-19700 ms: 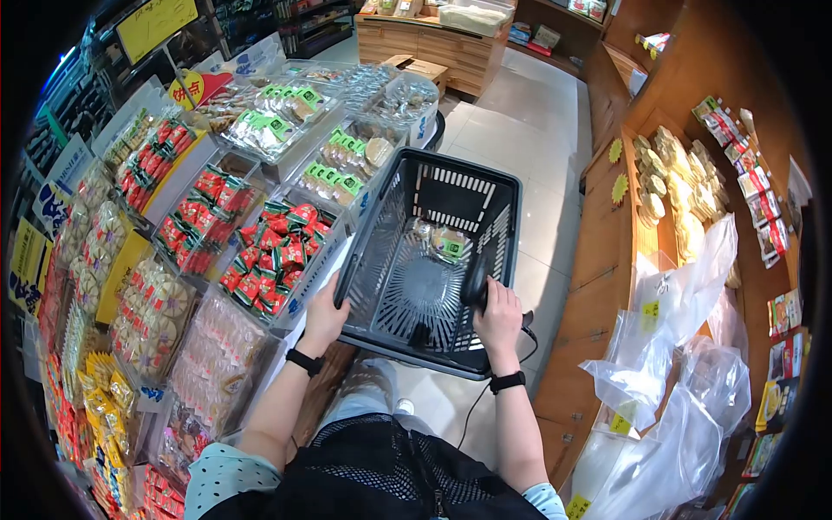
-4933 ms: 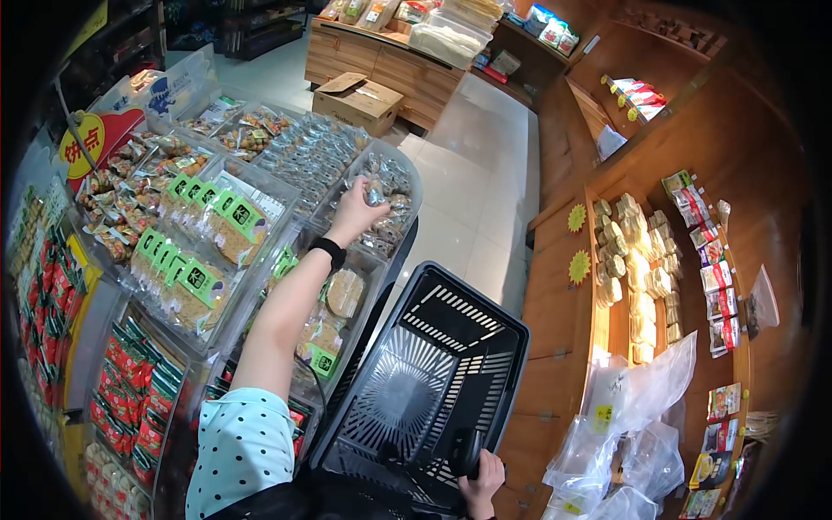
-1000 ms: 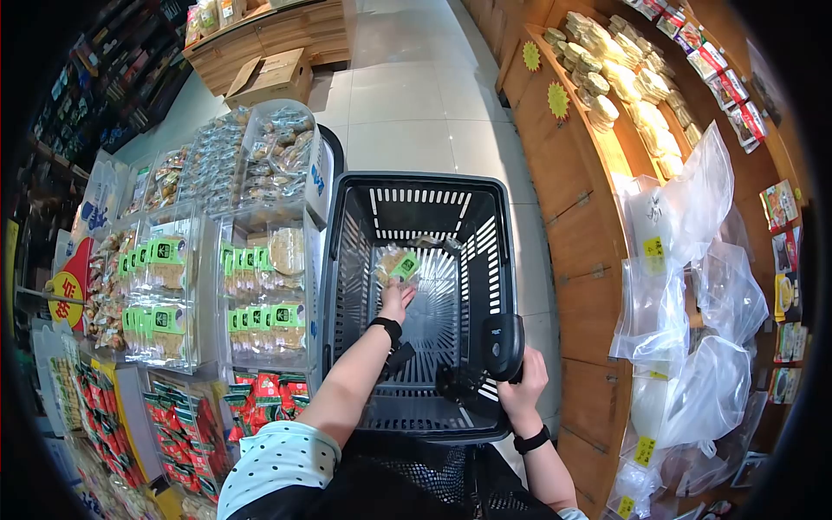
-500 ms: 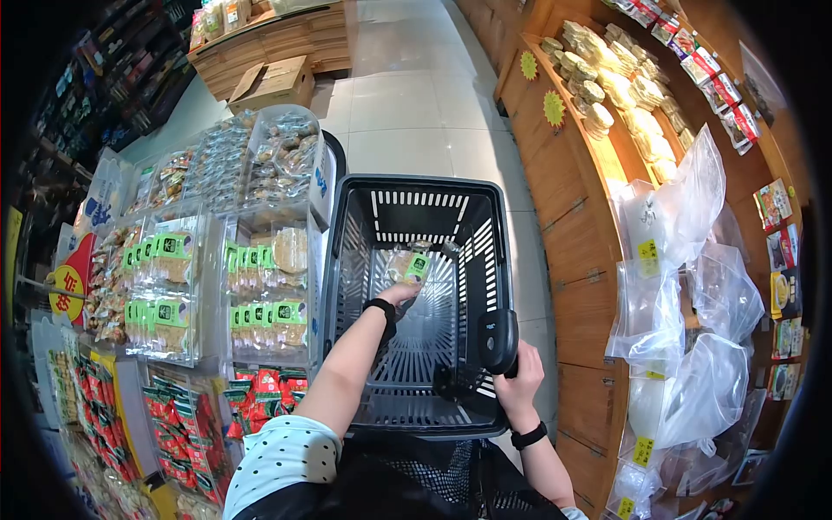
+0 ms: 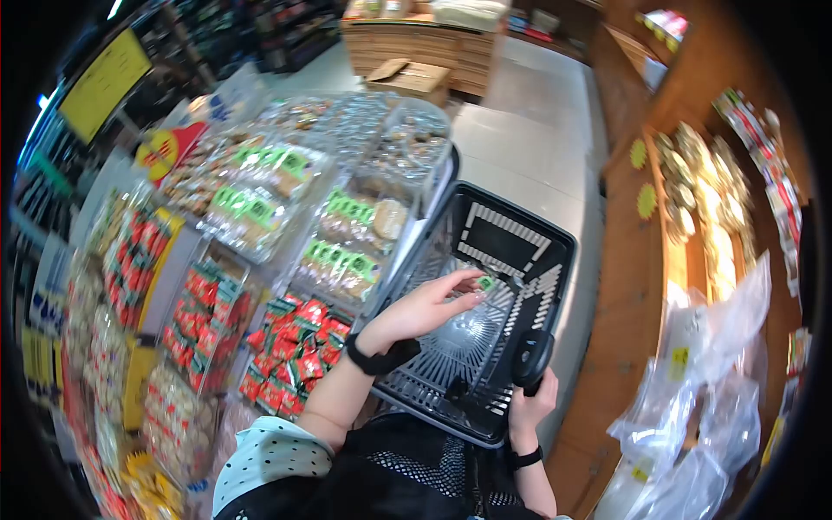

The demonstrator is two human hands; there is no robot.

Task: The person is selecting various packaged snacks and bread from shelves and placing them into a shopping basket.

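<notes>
My left hand [image 5: 425, 308] hovers over the black plastic shopping basket [image 5: 518, 227], fingers stretched out and apart, holding nothing. Just past its fingertips a clear snack packet with a green label [image 5: 487, 282] lies inside the basket. A black band sits on that wrist. My right hand [image 5: 530, 400] is shut on the basket's black handle [image 5: 532, 354] at the near right edge. The picture is motion-blurred.
Clear bins of snacks stand at the left: green-labelled packets [image 5: 347, 217], red packets [image 5: 295, 347], more rows beyond. A wooden shelf with round cakes [image 5: 702, 199] and hanging plastic bags [image 5: 693, 407] runs along the right. A cardboard box [image 5: 407, 78] sits on the tiled floor ahead.
My left hand has let go of the green-labelled packet, which now lies in the basket, and has drawn back above it with fingers spread. The view has swung left toward the bins.
</notes>
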